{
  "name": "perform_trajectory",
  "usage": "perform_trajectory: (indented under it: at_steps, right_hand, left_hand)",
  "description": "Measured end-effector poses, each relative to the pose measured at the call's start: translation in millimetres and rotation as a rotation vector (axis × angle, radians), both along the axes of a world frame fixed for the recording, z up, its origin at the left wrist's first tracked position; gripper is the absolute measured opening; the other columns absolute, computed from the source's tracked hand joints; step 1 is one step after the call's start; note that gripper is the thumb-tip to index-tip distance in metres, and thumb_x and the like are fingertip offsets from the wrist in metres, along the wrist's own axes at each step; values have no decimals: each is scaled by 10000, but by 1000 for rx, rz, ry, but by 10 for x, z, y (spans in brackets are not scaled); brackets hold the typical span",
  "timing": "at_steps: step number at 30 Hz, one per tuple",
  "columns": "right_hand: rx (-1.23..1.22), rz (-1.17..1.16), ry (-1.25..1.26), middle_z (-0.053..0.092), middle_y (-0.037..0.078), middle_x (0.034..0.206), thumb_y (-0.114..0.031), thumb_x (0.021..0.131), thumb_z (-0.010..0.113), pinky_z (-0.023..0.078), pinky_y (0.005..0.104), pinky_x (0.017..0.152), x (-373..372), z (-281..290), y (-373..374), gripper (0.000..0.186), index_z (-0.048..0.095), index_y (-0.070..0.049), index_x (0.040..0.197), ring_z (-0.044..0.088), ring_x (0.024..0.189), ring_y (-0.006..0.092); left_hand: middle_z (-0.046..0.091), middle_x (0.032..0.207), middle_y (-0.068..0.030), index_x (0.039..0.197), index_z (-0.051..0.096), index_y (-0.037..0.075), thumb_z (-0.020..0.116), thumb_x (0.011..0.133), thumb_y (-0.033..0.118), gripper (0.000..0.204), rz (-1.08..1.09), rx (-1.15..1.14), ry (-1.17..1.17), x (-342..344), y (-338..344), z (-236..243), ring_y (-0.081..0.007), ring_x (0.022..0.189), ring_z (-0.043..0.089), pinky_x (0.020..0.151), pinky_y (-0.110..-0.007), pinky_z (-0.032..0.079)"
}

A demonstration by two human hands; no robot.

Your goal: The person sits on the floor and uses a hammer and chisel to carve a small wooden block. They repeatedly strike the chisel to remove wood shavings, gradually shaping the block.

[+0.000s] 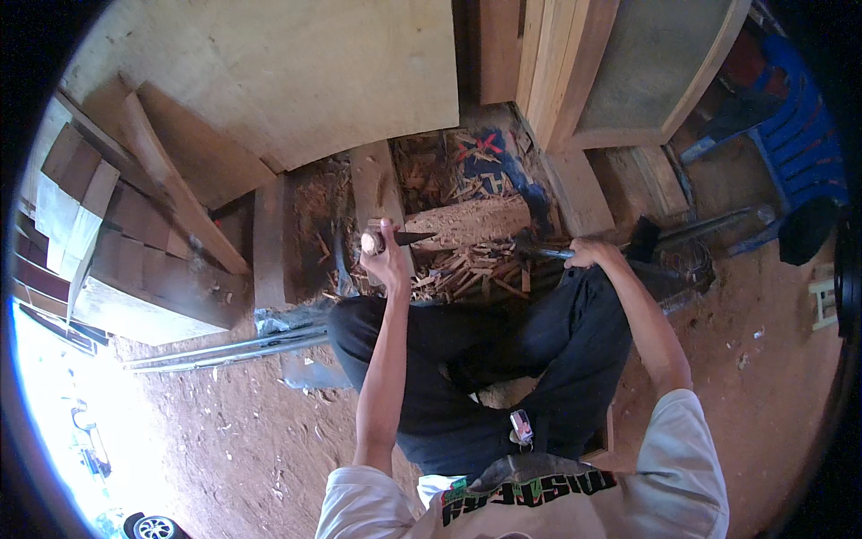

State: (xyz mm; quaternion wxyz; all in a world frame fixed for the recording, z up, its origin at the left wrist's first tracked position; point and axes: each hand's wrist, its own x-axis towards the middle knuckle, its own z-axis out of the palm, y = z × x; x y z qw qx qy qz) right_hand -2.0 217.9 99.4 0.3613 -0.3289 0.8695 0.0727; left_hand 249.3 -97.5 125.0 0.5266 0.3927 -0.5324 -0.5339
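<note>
My left hand (386,268) is closed around a wooden-handled tool (369,242). Its pale round end faces up, and a dark pointed blade (415,238) juts right toward a log. The rough, bark-stripped log (476,221) lies crosswise in front of my knees, with wood chips (476,269) heaped along its near side. In my right hand (588,254) is a metal-shafted tool (549,252). Its dark head (524,241) is by the log's right end; whether it touches the log I cannot tell. My fingers hide part of both handles.
A large plywood sheet (296,72) stands at the far left, with stacked boards (153,251) below it. Framed panels (660,67) lean at the far right near a blue plastic chair (799,135). Thick planks (274,242) flank the chips. Metal pipes (242,350) lie on the dirt floor (224,431).
</note>
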Motion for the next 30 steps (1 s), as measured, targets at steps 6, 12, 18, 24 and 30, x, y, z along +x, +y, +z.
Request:
perform_trajectory:
  at_steps: [6, 12, 18, 24, 30]
  right_hand:
    - [20, -7, -51, 613, 110, 631, -359, 751, 701, 443, 387, 555, -45, -87, 8, 373, 644, 9, 775, 592, 574, 235]
    - [6, -25, -40, 621, 121, 646, -362, 764, 690, 447, 388, 573, -19, -61, 15, 367, 648, 2, 796, 602, 599, 242]
    - [12, 6, -4, 640, 152, 796, -380, 755, 677, 464, 417, 670, 28, 57, -22, 404, 657, 3, 883, 616, 736, 288]
    - [112, -34, -22, 658, 191, 1064, -384, 747, 658, 491, 445, 836, 92, 219, -59, 493, 652, 7, 1049, 632, 984, 338]
    - [49, -58, 27, 645, 134, 729, -397, 772, 648, 474, 413, 675, 119, 213, -46, 400, 656, -11, 877, 635, 726, 288]
  left_hand:
    - [666, 727, -66, 772, 641, -27, 692, 857, 270, 313, -43, -81, -101, -21, -12, -90, -130, 656, 588, 654, -292, 463]
    - [658, 711, -63, 733, 623, -18, 690, 863, 263, 316, -128, -54, -103, 7, 45, -9, -118, 644, 583, 641, -281, 465]
    - [617, 699, -26, 803, 625, -14, 683, 870, 265, 293, -316, 6, -244, -22, 229, -36, -119, 689, 572, 657, -292, 452]
    - [621, 707, -19, 808, 624, -1, 716, 842, 244, 264, -396, -138, -93, -160, 136, 29, -106, 706, 579, 678, -270, 460]
    - [637, 706, -37, 722, 583, 4, 730, 833, 245, 304, -411, -148, -141, -299, -172, 168, -102, 647, 557, 637, -276, 455]
